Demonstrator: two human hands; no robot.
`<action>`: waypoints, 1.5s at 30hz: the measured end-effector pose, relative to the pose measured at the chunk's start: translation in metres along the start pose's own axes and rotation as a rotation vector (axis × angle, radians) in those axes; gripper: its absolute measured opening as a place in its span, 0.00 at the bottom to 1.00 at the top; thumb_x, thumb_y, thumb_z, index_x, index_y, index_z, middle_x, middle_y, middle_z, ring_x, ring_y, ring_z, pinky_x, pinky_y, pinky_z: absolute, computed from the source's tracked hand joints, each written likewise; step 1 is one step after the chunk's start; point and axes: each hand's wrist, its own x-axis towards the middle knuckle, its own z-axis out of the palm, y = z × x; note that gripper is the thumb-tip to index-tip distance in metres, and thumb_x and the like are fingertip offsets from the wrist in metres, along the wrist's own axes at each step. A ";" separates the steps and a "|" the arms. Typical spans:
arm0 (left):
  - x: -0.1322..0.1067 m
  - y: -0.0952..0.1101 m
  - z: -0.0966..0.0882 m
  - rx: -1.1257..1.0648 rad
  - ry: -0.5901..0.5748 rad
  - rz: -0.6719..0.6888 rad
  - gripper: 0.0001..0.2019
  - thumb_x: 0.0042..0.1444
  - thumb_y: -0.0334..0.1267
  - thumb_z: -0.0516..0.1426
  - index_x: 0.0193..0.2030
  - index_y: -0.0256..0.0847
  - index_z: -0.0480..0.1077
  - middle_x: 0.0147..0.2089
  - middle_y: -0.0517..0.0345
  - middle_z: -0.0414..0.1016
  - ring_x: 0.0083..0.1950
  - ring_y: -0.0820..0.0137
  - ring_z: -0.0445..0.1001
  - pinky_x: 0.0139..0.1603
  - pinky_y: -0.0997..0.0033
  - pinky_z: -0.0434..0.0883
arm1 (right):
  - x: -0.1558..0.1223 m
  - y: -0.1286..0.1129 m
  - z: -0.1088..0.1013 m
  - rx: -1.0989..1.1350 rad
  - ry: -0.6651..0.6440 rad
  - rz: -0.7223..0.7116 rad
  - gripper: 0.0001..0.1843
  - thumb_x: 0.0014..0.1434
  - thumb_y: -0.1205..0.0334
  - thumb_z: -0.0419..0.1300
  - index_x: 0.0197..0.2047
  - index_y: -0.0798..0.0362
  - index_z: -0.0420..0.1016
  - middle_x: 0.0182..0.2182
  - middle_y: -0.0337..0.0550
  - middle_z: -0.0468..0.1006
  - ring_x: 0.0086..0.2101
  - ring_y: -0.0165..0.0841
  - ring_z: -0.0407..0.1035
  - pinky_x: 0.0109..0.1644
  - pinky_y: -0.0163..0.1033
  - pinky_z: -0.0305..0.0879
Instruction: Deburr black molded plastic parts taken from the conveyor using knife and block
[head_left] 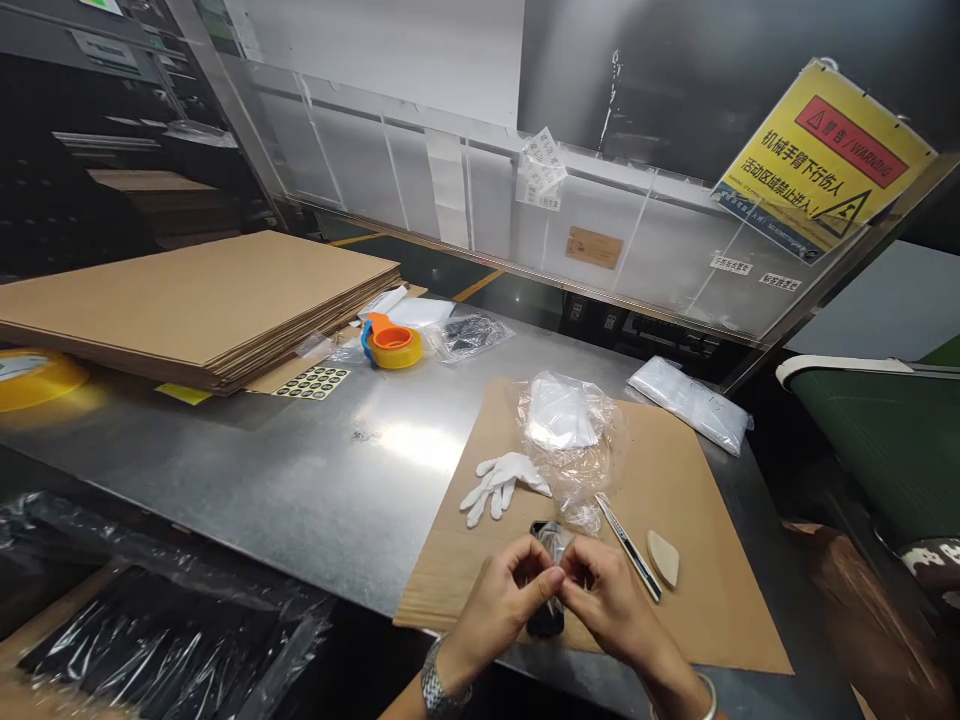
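My left hand (511,588) and my right hand (606,592) meet near the front edge of a cardboard sheet (450,585), thumbs and fingertips pinched together. Between them is a piece of clear plastic (553,538), partly hidden by my fingers. Below my hands lies a dark, phone-like object (546,620), its middle covered by the hands and plastic. A white glove (501,482) rests flat just beyond my left hand. Beyond my right hand are a utility knife (630,548) and a beige rounded pad (663,559). Crumpled clear bags with white contents (559,412) sit farther back.
Flat cardboard sheets (202,290) are stacked at the left of the metal table (367,480). An orange tape dispenser (394,341), a sticker sheet (311,382) and a plastic-wrapped packet (690,403) lie on it. A clear panel with a yellow warning sign (825,160) stands behind; a green conveyor (885,450) is right.
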 end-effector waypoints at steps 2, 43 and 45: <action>-0.003 -0.007 0.005 -0.075 0.093 -0.039 0.18 0.50 0.51 0.56 0.21 0.38 0.63 0.20 0.64 0.62 0.24 0.74 0.62 0.26 0.75 0.62 | -0.001 -0.001 0.005 -0.022 0.013 -0.018 0.13 0.52 0.63 0.60 0.21 0.53 0.60 0.20 0.33 0.62 0.24 0.25 0.55 0.27 0.31 0.50; -0.025 -0.072 -0.038 0.719 0.123 0.138 0.14 0.61 0.37 0.46 0.42 0.40 0.72 0.37 0.54 0.78 0.37 0.68 0.76 0.37 0.72 0.72 | -0.062 0.065 0.074 -0.252 0.009 0.271 0.17 0.61 0.51 0.46 0.30 0.52 0.68 0.21 0.41 0.70 0.24 0.33 0.67 0.27 0.33 0.54; -0.030 -0.075 -0.029 0.791 0.143 0.176 0.15 0.61 0.36 0.45 0.43 0.38 0.72 0.36 0.51 0.77 0.38 0.64 0.75 0.38 0.67 0.71 | -0.061 0.061 0.077 -0.305 0.021 0.247 0.16 0.61 0.52 0.47 0.32 0.52 0.69 0.21 0.43 0.72 0.25 0.35 0.69 0.28 0.34 0.53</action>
